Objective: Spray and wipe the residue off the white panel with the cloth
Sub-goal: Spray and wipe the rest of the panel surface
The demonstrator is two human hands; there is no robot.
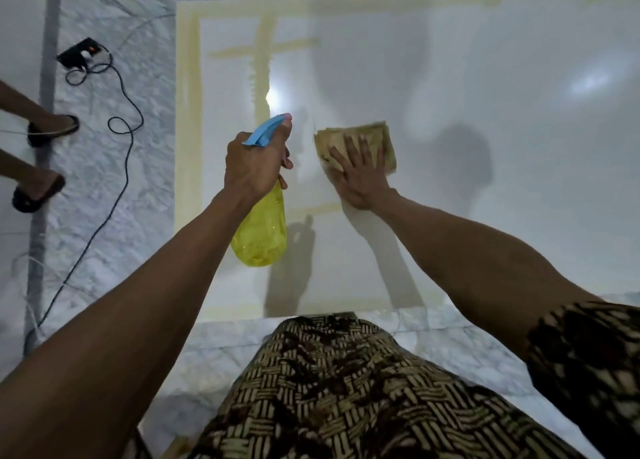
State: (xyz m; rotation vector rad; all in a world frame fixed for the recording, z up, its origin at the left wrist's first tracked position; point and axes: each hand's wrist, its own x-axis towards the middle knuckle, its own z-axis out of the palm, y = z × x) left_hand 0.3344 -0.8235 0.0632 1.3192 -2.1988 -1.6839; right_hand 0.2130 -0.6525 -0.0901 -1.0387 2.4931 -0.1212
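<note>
My left hand (254, 162) grips the spray bottle (259, 236) above the white panel (485, 181); my right hand (360, 174) presses flat on the cloth (353, 139) mid-panel, bare panel stretching rightward

No legible text, label, brand, number or sign is found anywhere in view. The spray bottle (260, 230), yellow with a blue trigger head, carries no readable marking on its visible side. The white panel (450, 112) bears only yellowish residue strips, none forming characters. The cloth (367, 136) shows no print or tag. The small black device (81, 52) on the floor at far left shows lit spots only, too small to read as any figure. The patterned garment (346, 389) at near centre carries a woven motif, no lettering.
</note>
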